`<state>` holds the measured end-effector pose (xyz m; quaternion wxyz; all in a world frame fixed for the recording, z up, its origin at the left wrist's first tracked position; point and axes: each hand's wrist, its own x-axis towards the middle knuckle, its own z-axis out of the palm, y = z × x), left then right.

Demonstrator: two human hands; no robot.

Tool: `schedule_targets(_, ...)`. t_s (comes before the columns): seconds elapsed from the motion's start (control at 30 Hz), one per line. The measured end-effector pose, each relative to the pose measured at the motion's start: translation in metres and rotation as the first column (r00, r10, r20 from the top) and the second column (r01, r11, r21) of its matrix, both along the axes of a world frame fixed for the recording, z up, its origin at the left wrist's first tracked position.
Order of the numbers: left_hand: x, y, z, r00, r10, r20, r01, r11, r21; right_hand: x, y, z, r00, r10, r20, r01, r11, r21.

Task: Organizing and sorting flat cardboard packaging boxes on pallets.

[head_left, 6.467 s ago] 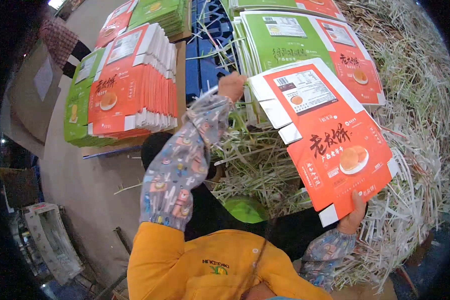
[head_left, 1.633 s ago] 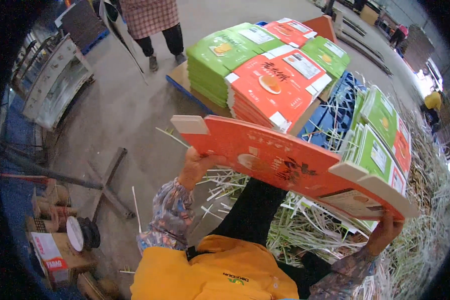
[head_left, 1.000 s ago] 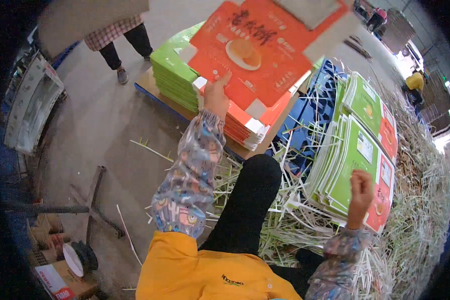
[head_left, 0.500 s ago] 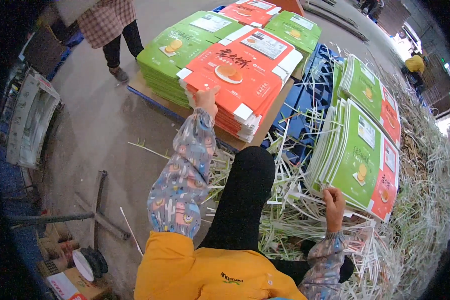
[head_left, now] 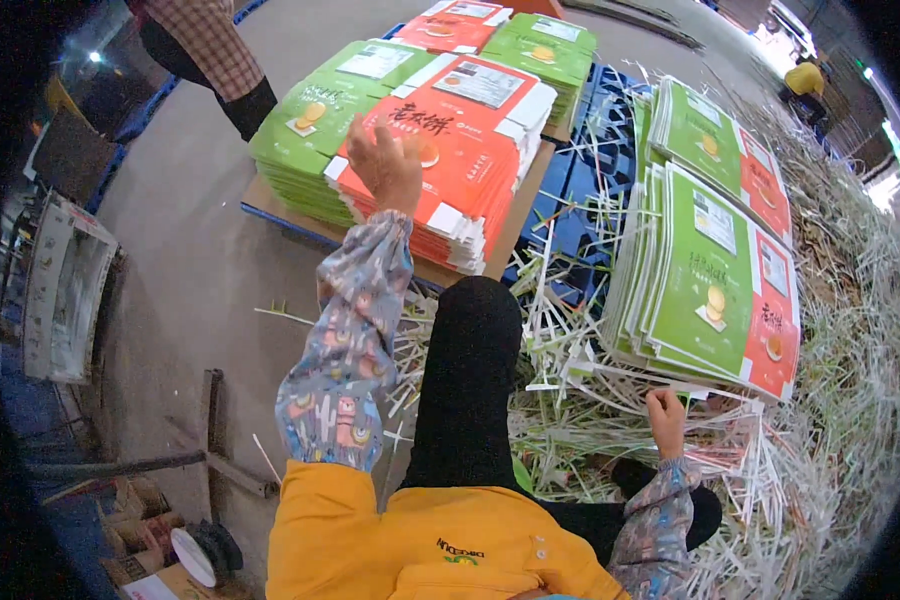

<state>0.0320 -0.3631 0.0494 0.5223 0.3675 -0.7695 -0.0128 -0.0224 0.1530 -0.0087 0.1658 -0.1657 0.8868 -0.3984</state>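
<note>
My left hand (head_left: 386, 168) is over the near left part of a stack of red printed carton blanks (head_left: 470, 150), its fingers apart and a little bent. Whether the fingertips touch the top blank is hard to tell. Left of it stands a stack of green carton blanks (head_left: 300, 140). My right hand (head_left: 667, 420) is closed, low beside the near edge of a leaning pile of joined green-and-red printed sheets (head_left: 705, 275). A thin white strip and a small green scrap show by its fingertips; what they hold, if anything, is hidden.
More joined sheets (head_left: 710, 145) lie behind the near pile, beside a blue pallet (head_left: 585, 170). Paper offcut strips (head_left: 830, 430) cover the floor at right. A metal stand (head_left: 210, 440) and a spool (head_left: 205, 555) are at lower left. A person's checked garment (head_left: 205, 45) shows at upper left.
My left hand has moved from the near edge of the red stack onto its top, and its fingers have spread. My right hand stays closed, now a little apart from the sheets. The person at upper left has shifted.
</note>
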Motion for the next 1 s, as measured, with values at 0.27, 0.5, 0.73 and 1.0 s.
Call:
schedule_targets(0.27, -0.02, -0.023, -0.027, 0.714, -0.295, 0.636, 0.14, 0.949, 0.283, 0.007, 0.024, -0.015, 0.999, 0.002, -0.053, -0.002, 1.0, -0.003)
schedule_targets(0.5, -0.057, 0.107, -0.017, 0.658, -0.726, 0.198, 0.64, 0.678, 0.361, 0.006, 0.048, -0.034, 0.998, -0.068, -0.007, 0.068, 0.998, 0.014)
schedule_targets(0.73, -0.045, 0.242, -0.034, 0.303, -0.946, 0.113, 0.749, 0.31, 0.586, 0.012, 0.045, -0.042, 0.999, -0.045, -0.016, 0.045, 0.999, -0.016)
schedule_targets(1.0, -0.046, 0.261, -0.103, 0.115, -0.955, 0.274, 0.637, 0.283, 0.717, 0.013, 0.061, -0.066, 0.997, -0.049, -0.061, 0.055, 0.992, 0.111)
